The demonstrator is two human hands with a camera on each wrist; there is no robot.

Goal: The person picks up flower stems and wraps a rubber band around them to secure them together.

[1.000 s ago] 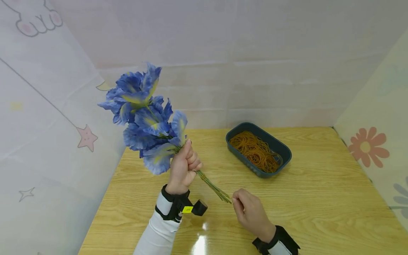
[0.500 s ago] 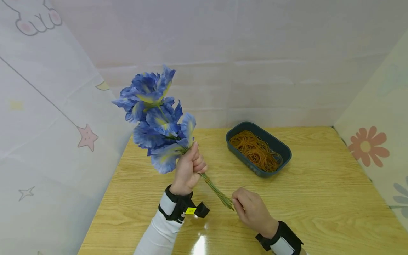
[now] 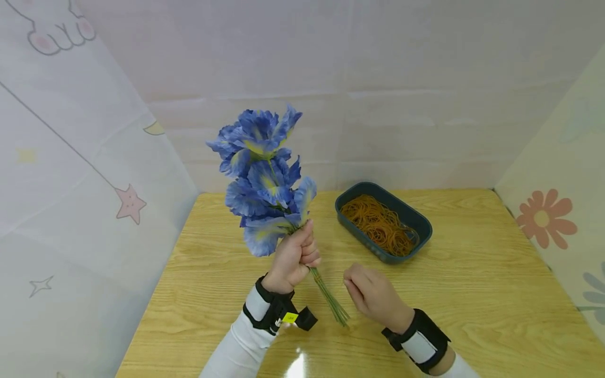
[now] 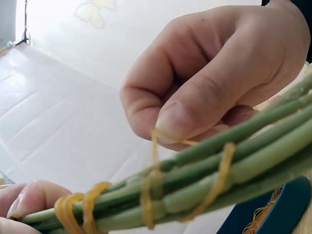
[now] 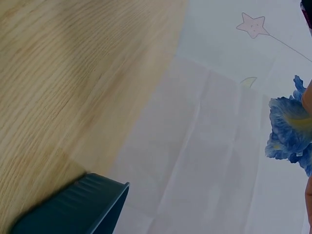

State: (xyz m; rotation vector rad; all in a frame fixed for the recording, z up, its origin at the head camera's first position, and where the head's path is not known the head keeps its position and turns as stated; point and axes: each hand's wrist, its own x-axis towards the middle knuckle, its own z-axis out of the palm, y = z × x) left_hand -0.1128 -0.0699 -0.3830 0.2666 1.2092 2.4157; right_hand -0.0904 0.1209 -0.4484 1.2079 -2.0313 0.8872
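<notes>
My left hand grips a bouquet of blue irises just below the blooms, which lean up and to the left. Its green stems slant down toward my right hand. In the left wrist view, a rubber band circles the stems, and the thumb and index finger of my right hand pinch a stretched strand of it. Nearer my left hand, turns of band wrap the bundle. The right wrist view catches only a blue bloom and skin at its right edge.
A dark teal plastic box holding a tangle of tan rubber bands stands on the wooden table, behind my right hand. Printed cloth hangs around the table's back and sides.
My left hand has carried the bouquet to the right, and the stems now point more steeply down. My right hand has shifted slightly up, still curled beside the stem ends.
</notes>
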